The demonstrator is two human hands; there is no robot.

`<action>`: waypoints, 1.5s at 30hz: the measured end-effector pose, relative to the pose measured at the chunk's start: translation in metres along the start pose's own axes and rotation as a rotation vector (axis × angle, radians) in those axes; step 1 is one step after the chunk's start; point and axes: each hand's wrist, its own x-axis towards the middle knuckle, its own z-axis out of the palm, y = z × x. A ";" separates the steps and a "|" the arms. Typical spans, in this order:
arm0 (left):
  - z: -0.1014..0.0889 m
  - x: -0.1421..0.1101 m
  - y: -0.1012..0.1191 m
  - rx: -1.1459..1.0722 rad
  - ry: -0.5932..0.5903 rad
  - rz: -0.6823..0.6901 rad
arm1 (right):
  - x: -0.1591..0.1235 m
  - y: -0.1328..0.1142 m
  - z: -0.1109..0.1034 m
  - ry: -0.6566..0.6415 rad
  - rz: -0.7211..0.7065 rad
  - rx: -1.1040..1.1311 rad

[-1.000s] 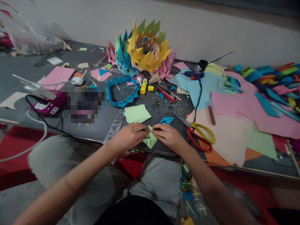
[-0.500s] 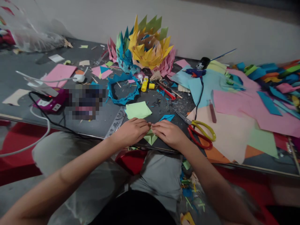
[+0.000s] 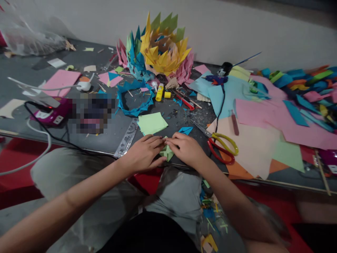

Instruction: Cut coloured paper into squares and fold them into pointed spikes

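A small green folded paper point(image 3: 166, 153) lies at the table's front edge, partly hidden under my fingers. My left hand point(image 3: 147, 151) presses on it from the left, fingers together and thumb near its lower edge. From the right, my right hand point(image 3: 184, 147) pinches its upper part, fingertips meeting those of the left. Just behind my hands is a stack of light green paper squares point(image 3: 152, 123). A blue folded paper piece point(image 3: 185, 130) sits beyond my right hand. Scissors point(image 3: 223, 144) with red and yellow handles lie to the right, and a clear ruler point(image 3: 126, 137) to the left.
Folded-paper crowns point(image 3: 164, 52) stand piled against the wall, with a blue paper ring point(image 3: 135, 109) in front. A glue stick point(image 3: 159, 92), a glue gun point(image 3: 216, 80) and its cord lie among scraps. Coloured sheets point(image 3: 258, 116) spread right. A purple power strip point(image 3: 56, 110) sits left.
My left thumb has moved down beside the green paper's lower edge, and my right fingers are more curled over it. The whole view has shifted slightly.
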 end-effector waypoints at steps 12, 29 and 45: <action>0.002 -0.025 0.005 -0.046 0.117 -0.050 | -0.007 0.015 -0.007 -0.056 0.070 0.365; 0.001 0.029 -0.013 -0.466 0.083 -0.298 | -0.003 0.020 -0.012 -0.099 0.220 0.353; 0.008 0.020 -0.013 -0.525 0.193 -0.360 | 0.008 0.022 0.015 0.179 -0.211 0.209</action>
